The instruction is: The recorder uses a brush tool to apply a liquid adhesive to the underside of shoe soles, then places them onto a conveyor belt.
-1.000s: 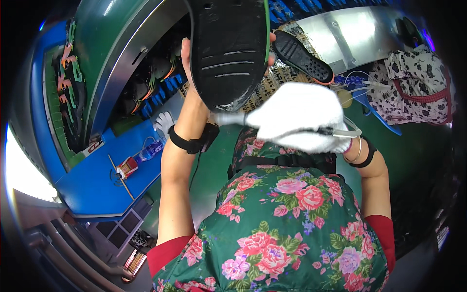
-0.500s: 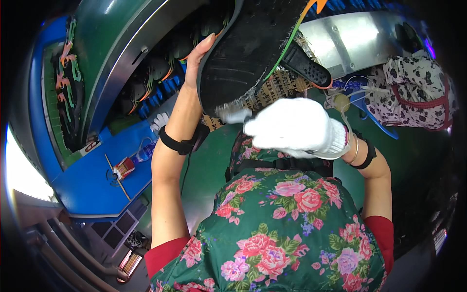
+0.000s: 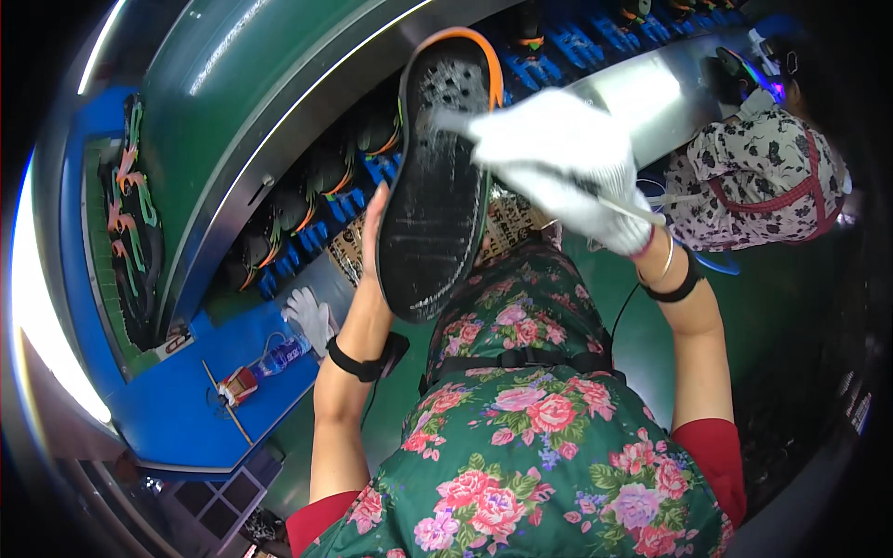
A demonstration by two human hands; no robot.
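Observation:
My bare left hand [image 3: 374, 232] grips a black shoe sole [image 3: 426, 228] from behind. Its toe end points away from me, and an orange band runs round that end. Whitish wet streaks and rows of small hollows show on the upper part of the sole. In a white knitted glove, my right hand [image 3: 558, 144] is closed on a brush [image 3: 453, 121], blurred by motion, whose tip meets the streaked area. A thin pale tube [image 3: 631, 207] passes along the glove toward my wrist.
Several shoe parts on blue holders [image 3: 307, 219] line the machine beyond my hands. On the blue table [image 3: 186, 409] at left lie a white glove [image 3: 312, 318] and a clear bottle [image 3: 284, 355]. Another person in a patterned garment [image 3: 753, 177] is at the right.
The sole has come down and toward me, so its whole face shows. My right hand has moved up with the brush, from the near end to the upper part.

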